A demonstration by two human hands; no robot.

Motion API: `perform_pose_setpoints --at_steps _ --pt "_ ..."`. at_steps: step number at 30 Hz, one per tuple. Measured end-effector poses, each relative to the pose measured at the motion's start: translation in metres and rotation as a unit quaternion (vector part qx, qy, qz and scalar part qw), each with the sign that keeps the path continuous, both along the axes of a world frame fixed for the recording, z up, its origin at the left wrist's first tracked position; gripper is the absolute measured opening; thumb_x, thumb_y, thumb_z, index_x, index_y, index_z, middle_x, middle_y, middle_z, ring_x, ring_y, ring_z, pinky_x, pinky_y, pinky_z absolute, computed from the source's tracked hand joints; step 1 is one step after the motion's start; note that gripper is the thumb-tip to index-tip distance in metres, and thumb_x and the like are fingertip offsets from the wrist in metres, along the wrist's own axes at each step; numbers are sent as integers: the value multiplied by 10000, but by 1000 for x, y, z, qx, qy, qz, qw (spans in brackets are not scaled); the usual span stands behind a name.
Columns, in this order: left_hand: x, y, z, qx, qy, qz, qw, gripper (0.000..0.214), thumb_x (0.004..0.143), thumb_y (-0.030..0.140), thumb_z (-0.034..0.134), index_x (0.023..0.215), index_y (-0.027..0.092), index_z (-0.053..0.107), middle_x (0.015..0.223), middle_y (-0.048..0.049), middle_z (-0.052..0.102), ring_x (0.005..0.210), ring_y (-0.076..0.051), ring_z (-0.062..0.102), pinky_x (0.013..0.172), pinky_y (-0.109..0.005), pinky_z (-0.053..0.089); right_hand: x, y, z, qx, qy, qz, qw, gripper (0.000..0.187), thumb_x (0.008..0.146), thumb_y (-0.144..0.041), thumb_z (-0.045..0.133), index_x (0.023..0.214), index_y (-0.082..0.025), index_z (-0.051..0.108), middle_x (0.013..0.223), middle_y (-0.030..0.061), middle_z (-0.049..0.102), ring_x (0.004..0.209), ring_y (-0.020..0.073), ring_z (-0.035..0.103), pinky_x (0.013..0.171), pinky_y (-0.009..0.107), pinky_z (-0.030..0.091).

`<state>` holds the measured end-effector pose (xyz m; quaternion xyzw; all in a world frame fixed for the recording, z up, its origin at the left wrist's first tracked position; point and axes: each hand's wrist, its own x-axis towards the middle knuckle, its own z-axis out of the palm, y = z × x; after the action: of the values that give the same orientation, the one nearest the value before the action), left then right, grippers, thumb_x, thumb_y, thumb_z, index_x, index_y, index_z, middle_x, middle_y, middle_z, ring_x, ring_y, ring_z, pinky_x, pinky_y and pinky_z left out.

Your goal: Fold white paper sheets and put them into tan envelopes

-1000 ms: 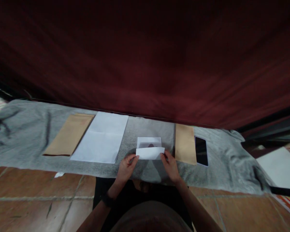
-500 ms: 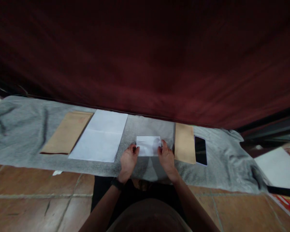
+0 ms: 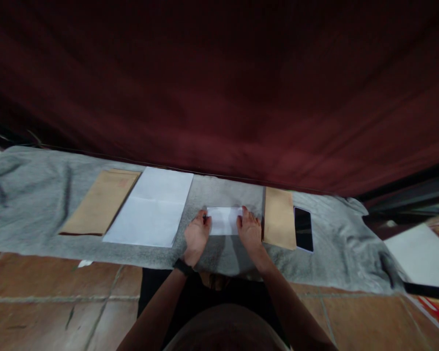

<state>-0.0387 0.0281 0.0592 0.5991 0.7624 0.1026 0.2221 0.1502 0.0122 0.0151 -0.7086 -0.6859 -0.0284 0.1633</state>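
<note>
The left hand's [image 3: 197, 236] fingers and the right hand's [image 3: 250, 233] are drawn in narrow, holding one folded white paper [image 3: 225, 222] by its two ends, low over a tabletop [image 3: 219, 189] covered in grey cloth. Left of the fingers lie white sheets [image 3: 151, 209], then brown envelopes [image 3: 102, 202], both stacked too closely to count, their faint reddish mark [image 3: 123, 183] unreadable; right of them, one brown envelope [image 3: 279, 217] and one phone [image 3: 303, 229]. Farthest out, dark red fabric [image 3: 219, 117] hangs beyond the fingers and tiled floor [image 3: 40, 278] lies nearer the body.
</note>
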Motion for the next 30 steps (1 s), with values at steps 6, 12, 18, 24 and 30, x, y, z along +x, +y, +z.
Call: perform_pose_setpoints --at_steps 6,12,18,24,30 --pt "0 2 -4 9 0 -1 1000 334 1008 349 501 1293 233 632 987 -79 778 923 -249 742 782 -313 523 -2 2 3 7 -13 -6 1000 403 1023 -218 421 1376 -80 559 1176 202 700 1037 313 649 921 463 465" --pt "-1 2 -6 16 6 -12 1000 345 1015 327 483 1318 228 614 1063 -79 774 935 -243 743 793 -307 528 -14 -7 1 30 49 106 993 444 1035 -228 396 1453 -139 519 1491 153 536 1382 271 466 1124 462 387" --pt "3 -1 -8 24 29 -17 999 355 1033 333 444 1325 221 612 1023 -86 775 916 -256 747 773 -319 536 -23 -17 -12 -4 28 128 991 512 1064 -322 405 1545 -147 405 1604 149 403 1498 279 339 1193 517 312" --pt "3 -5 -16 53 46 -24 997 360 1048 324 405 1328 211 600 1033 -87 763 900 -245 737 768 -315 538 -25 -20 -11 -18 7 116 993 540 1065 -343 415 1566 -145 374 1633 160 340 1522 291 293 1202 527 299" --pt "14 -17 -21 150 68 -93 982 402 1044 226 325 1335 167 596 1226 -133 680 1141 -257 647 1007 -387 494 -26 -20 -11 -27 1 112 993 551 1056 -330 433 1573 -152 365 1647 166 303 1526 303 281 1207 534 292"
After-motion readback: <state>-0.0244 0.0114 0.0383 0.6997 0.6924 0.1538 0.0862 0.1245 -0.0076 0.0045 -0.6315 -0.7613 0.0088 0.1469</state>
